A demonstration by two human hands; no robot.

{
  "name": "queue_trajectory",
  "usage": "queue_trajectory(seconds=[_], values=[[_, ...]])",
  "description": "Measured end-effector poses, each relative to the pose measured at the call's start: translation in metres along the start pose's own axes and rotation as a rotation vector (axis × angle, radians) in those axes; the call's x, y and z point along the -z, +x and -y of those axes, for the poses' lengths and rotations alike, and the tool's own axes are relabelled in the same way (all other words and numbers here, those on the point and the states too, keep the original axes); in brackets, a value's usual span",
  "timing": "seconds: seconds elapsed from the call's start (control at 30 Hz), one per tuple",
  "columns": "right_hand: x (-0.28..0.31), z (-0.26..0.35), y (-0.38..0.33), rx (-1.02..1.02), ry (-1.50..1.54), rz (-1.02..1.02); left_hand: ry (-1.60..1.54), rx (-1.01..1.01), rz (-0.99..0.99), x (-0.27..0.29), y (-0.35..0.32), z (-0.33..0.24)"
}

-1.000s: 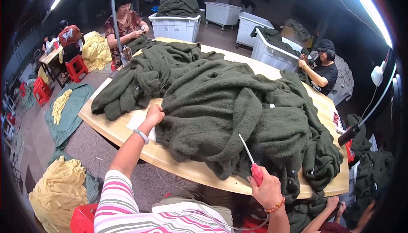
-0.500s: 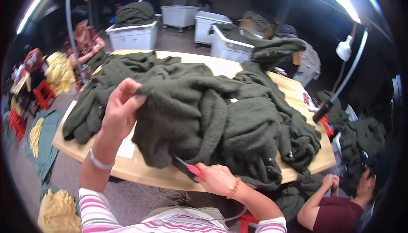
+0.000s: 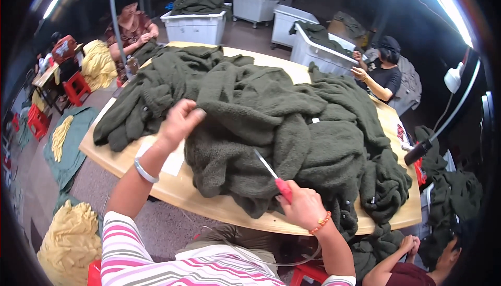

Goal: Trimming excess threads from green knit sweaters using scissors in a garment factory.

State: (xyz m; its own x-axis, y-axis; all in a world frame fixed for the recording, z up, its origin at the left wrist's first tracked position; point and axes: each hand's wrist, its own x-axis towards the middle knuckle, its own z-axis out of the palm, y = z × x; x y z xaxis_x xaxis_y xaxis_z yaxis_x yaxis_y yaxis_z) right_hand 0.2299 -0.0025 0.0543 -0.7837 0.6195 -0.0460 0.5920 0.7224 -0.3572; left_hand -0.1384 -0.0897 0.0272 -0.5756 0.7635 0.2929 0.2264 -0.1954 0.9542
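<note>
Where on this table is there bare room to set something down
Bare wood shows along the near-left table edge, between the white paper and the rim, and on the far strip beside the white bin. The middle is crowded with dark green garments, where the left hand and the right hand with red-handled scissors work.

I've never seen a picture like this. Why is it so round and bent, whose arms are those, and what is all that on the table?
A wide fisheye camera worn on a person's head looks down, so straight edges bend. The two arms from the bottom are that person's own. The left hand grips a pile of dark green knitted garments heaped on a wooden table. The right hand holds red-handled scissors, blades pointing into the pile. A white paper lies beside it. Other people sit around the table.
</note>
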Motion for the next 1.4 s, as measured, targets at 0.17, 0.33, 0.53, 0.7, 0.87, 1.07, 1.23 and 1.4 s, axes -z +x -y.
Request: queue_trajectory(seconds=[0.17, 0.33, 0.53, 0.7, 0.87, 1.07, 1.23, 1.4], values=[[0.004, -0.008, -0.006, -0.051, 0.029, 0.003, 0.668, 0.071, 0.439, -0.024, -0.095, 0.047], [0.005, 0.001, -0.007, -0.029, 0.019, 0.029, 0.635, 0.170, 0.313, -0.017, -0.090, 0.064], [0.020, 0.017, -0.024, 0.016, 0.064, -0.026, -0.175, -0.312, 0.143, 0.002, 0.007, -0.128], [0.026, 0.031, -0.030, 0.074, 0.081, -0.049, 0.046, -0.544, 0.104, -0.018, 0.008, -0.189], [0.025, 0.028, -0.027, 0.052, 0.052, -0.025, 0.487, -0.620, 0.249, -0.031, 0.002, -0.176], [0.032, 0.020, -0.027, 0.005, 0.074, -0.090, 0.327, -0.730, -0.009, -0.017, 0.048, -0.215], [0.041, 0.022, -0.035, 0.030, 0.169, -0.192, -0.206, -0.591, -0.040, -0.042, 0.074, -0.272], [0.052, 0.027, -0.065, 0.145, 0.150, -0.052, -0.774, -0.625, 0.511, -0.065, 0.071, -0.304]])
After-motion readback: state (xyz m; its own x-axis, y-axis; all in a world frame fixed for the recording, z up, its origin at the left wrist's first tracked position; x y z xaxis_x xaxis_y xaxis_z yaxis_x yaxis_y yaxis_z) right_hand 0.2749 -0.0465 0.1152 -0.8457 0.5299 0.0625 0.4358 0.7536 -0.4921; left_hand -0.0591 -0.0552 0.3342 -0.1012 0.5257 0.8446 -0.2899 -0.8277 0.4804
